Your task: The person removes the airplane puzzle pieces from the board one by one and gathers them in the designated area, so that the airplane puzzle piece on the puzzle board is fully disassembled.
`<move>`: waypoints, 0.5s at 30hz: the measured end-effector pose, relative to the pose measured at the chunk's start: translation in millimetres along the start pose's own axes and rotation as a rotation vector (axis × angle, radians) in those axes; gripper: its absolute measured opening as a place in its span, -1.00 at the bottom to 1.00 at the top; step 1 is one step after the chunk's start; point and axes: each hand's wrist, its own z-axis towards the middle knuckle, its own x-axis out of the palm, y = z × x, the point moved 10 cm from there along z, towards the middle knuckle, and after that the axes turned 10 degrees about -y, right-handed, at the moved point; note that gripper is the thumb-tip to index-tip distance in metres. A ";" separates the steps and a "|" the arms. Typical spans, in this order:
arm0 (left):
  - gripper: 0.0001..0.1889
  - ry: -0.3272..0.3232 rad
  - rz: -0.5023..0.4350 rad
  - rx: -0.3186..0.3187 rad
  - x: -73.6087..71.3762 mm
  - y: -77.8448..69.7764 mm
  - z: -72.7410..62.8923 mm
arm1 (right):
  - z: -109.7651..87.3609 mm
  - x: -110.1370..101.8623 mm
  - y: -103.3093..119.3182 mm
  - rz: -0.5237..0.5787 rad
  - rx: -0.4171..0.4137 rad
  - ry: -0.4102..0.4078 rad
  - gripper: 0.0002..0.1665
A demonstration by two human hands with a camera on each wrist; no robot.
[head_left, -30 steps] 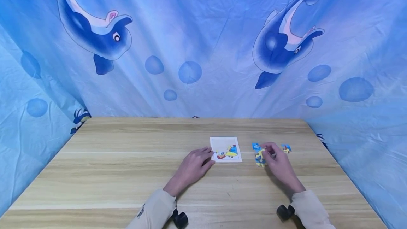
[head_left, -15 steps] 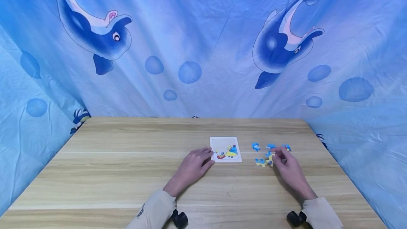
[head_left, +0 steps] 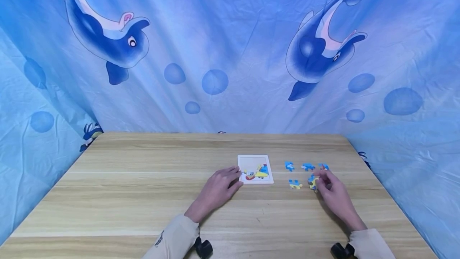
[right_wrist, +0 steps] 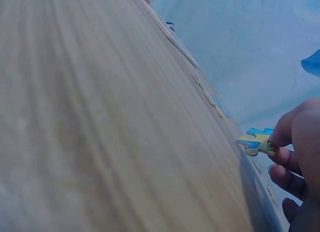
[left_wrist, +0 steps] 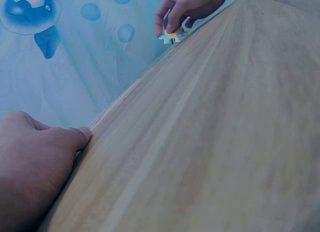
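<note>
My right hand pinches a blue-and-yellow jigsaw piece between thumb and fingers. In the right wrist view that piece is held tilted, close over the table. Flat on the table, my left hand rests with its fingertips at the left edge of a white-framed puzzle board. Pieces with a cartoon picture in yellow, red and blue lie along the board's lower part; its upper part is bare grey.
Several loose pieces lie right of the board: a blue one, another blue one, a blue-and-red one and a blue-and-yellow one. Behind the wooden table hangs a blue dolphin curtain.
My right hand has moved to the right with the pinched piece, away from the left-hand loose pieces, uncovering them. The left hand and the board have stayed put.
</note>
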 end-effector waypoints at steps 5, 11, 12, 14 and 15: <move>-0.59 -0.003 0.003 0.001 0.1 -0.5 0.1 | -0.4 -1.8 -1.1 -0.017 0.005 0.003 -0.78; -0.59 -0.007 0.004 0.006 -1.3 -1.9 0.8 | 0.7 -0.9 -3.5 -0.052 0.013 0.006 -0.81; -0.59 -0.011 0.003 0.009 -1.6 -2.1 0.8 | 1.2 -0.8 -3.8 -0.059 0.011 0.005 -0.81; -0.59 -0.017 0.003 0.012 -2.3 -2.4 1.0 | 1.8 -0.5 -3.9 -0.077 -0.005 0.000 -0.82; -0.59 -0.019 0.004 0.014 -2.6 -2.5 1.0 | 2.1 -0.3 -3.8 -0.086 -0.016 -0.004 -0.83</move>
